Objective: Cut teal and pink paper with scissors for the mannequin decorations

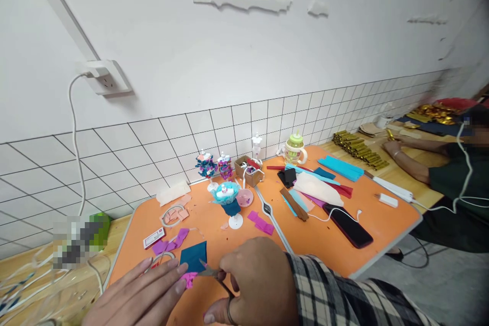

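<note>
My left hand [139, 293] is low on the orange table, fingers long and close together. Its fingertips grip the left edge of a dark blue square piece [194, 256], crepe paper or cloth. A crumpled pink scrap [188, 279] lies just below that piece, by the thumb. My right hand [254, 280] is closed on scissors [209, 271], with fingers through the handles; the blades point left at the blue square. Beyond my hands stands a miniature dress form [225, 192] wearing a light blue ruffle and dark blue wrap on a white round base [236, 221].
Two decorated miniature forms [206, 165] stand by a small cardboard box [249, 172]. Purple pieces [261, 222], a phone [347, 225], coloured strips [340, 167], a glue gun [391, 188] and a cup [295, 152] share the table. Right, another person's arms [410, 155] rest near gold rolls [359, 150].
</note>
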Demonstrator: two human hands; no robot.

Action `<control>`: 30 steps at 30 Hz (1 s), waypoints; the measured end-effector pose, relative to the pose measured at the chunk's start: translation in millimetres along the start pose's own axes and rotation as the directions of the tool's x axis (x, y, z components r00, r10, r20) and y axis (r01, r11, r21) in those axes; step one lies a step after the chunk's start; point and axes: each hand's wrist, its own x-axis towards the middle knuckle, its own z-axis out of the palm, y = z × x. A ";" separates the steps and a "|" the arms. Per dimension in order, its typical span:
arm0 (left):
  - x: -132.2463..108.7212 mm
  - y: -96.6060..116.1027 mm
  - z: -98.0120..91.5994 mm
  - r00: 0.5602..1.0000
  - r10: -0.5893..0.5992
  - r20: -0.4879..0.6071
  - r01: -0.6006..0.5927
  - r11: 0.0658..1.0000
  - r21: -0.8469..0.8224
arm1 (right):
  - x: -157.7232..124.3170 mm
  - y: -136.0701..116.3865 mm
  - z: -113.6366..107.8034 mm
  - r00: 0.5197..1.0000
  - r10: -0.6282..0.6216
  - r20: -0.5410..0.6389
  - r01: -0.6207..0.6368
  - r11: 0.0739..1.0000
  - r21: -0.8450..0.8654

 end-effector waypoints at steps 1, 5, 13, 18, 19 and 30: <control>1.9 -1.9 1.2 1.000 -0.015 -0.011 0.015 0.999 -0.029 | 0.6 2.1 -0.2 1.000 0.001 -0.026 0.001 0.998 0.061; 11.0 0.7 5.2 0.995 -0.071 -0.064 0.066 0.995 -0.072 | 6.3 7.7 -4.3 0.967 0.010 -0.255 0.097 0.909 0.405; 17.6 7.3 10.6 0.994 -0.100 -0.033 0.097 0.993 -0.066 | 22.2 10.6 10.2 0.929 -0.023 -0.371 0.280 0.699 0.658; 17.9 11.3 14.5 0.995 -0.091 -0.042 0.089 0.995 -0.052 | 20.7 7.9 7.7 0.936 -0.042 -0.349 0.235 0.815 0.530; 17.4 13.1 15.5 0.993 -0.111 -0.044 0.108 0.993 -0.055 | 20.0 6.9 6.4 0.936 -0.040 -0.351 0.224 0.835 0.503; 14.5 14.5 18.2 0.992 -0.117 -0.041 0.113 0.990 -0.089 | 18.9 10.3 5.6 0.940 -0.102 -0.325 0.240 0.876 0.418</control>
